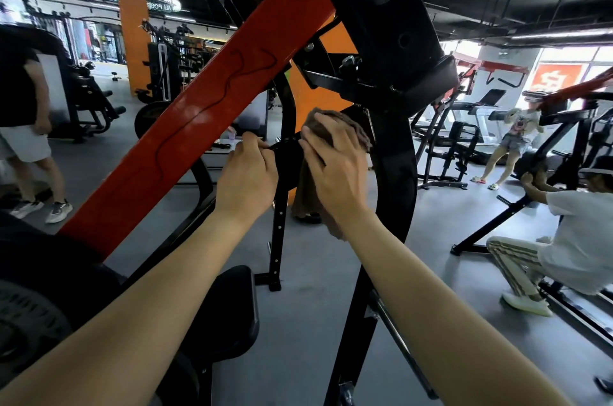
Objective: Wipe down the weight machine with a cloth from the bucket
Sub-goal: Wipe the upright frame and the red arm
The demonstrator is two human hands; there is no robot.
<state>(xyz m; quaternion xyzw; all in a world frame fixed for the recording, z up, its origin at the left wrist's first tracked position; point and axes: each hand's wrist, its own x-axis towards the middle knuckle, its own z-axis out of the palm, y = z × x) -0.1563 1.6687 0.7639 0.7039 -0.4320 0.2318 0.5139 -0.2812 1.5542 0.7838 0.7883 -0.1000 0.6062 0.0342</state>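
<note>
Fingers [311,153] of the right hand [335,170] lie spread and nearly straight over the crumpled brown terry cloth [353,130]. They press it against the black flat metal bracket [287,156] at the centre of the frame. None looks curled round the fabric, whose loose end hangs below the palm. Just left of centre, the left hand [247,173] pinches the bracket's left edge between thumb and curled fingertips, apparently to steady it.

The bracket's long axis runs roughly left to right, from that pinch towards the black curved steel upright [398,180] at centre right. Its bare stretch lies between the two hands, directly left of the right fingertips. The cloth-bearing right hand is therefore the nearer one for the stroke. A wipe would likely travel leftward along that axis, and the left hand's pinch sits in its path, so that hand may have to give way.

The orange-red slanted steel beam [199,113] of the weight machine crosses from lower left to top centre, beyond the left hand and well apart from the cloth. No bucket is in view.
</note>
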